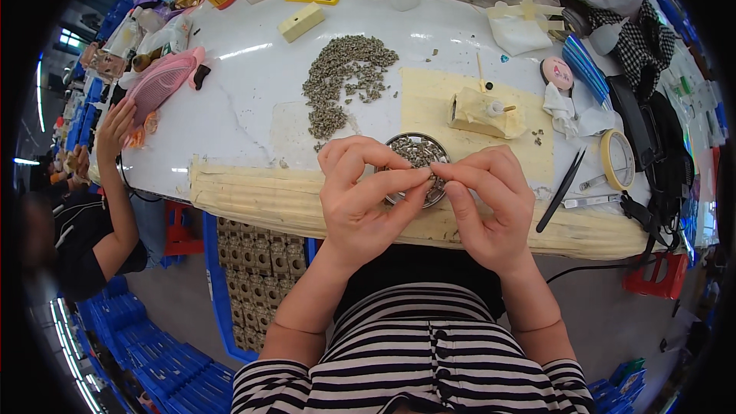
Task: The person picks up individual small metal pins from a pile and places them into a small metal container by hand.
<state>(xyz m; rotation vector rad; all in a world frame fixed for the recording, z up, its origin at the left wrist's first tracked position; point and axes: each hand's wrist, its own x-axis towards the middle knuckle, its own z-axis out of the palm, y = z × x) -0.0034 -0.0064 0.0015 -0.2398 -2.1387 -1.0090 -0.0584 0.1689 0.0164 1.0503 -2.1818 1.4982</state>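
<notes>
Two hands [359, 195] [494, 203] above one round dish [415, 136]

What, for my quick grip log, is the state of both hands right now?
Left hand: pinched closed; anything held is too small to tell.
Right hand: curled; open or closed cannot be told.

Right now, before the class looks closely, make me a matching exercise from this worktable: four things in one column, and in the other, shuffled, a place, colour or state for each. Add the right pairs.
Column one
1. Round dish
2. Roll of tape
3. Black tweezers
4. Heap of small greyish pieces

Column two
A. Between the right hand and the roll of tape
B. On the white tabletop, beyond the left hand
C. Pale yellow, ring-shaped
D. Partly hidden by both hands

Pairs: 1-D, 2-C, 3-A, 4-B
</notes>
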